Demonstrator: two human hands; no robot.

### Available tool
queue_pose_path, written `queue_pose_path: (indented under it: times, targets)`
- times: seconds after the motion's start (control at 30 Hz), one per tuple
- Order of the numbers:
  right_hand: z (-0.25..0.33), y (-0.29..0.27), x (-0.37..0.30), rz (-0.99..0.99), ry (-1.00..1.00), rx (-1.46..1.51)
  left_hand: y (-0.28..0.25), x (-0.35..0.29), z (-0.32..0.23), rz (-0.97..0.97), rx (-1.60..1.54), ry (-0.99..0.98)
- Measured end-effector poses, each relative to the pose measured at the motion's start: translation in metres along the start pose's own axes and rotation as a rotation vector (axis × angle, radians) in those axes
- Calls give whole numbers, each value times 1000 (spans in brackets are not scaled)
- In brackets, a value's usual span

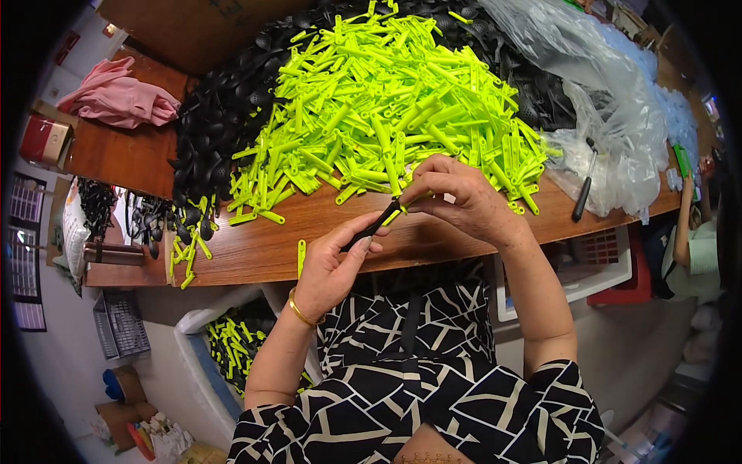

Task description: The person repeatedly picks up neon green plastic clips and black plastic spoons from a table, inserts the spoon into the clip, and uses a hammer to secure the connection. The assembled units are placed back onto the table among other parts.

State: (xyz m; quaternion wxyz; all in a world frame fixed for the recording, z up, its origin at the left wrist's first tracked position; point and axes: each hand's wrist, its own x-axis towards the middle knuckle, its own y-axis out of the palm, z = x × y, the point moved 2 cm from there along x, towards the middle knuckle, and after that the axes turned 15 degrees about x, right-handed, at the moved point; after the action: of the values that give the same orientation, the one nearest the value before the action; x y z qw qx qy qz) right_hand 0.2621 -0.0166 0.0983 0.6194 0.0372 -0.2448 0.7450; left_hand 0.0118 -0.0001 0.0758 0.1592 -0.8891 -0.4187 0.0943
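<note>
Just over the table's near edge, my two hands meet at one slim piece. My left hand (334, 267) is closed around a black plastic handle-like part (372, 233) that slants up to the right. A bright yellow-green strip (393, 217) shows along its upper end. My right hand (468, 199) pinches at that end, thumb and fingers together; its fingertips partly hide what they grip. Right behind the hands rises a big heap of yellow-green plastic handle pieces (402, 85), many with a hole at one end. Around the heap lie black perforated spoon-like parts (220, 127).
On the wooden table (309, 251), a screwdriver (585, 185) lies at right beside crumpled clear plastic sheeting (618, 124). Pink cloth (120, 97) rests at left. Below are a bin (189, 329) of mixed pieces and a white crate (568, 271). Another person's arm (683, 224) shows at far right.
</note>
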Motion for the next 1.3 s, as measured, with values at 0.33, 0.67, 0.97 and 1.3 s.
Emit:
queue_pose_path:
  times: [0.33,0.67,0.97,1.3]
  targets:
    - [-4,2,-39,23,-23,93,10,-14,-18,130,230,38]
    - [-5,10,-79,24,-183,-170,25,-28,-13,401,-47,-63]
    - [5,35,-88,61,-495,-359,47,-32,35,688,-696,-395]
    - [-18,41,-79,67,-274,-327,75,-46,54,274,-491,-405]
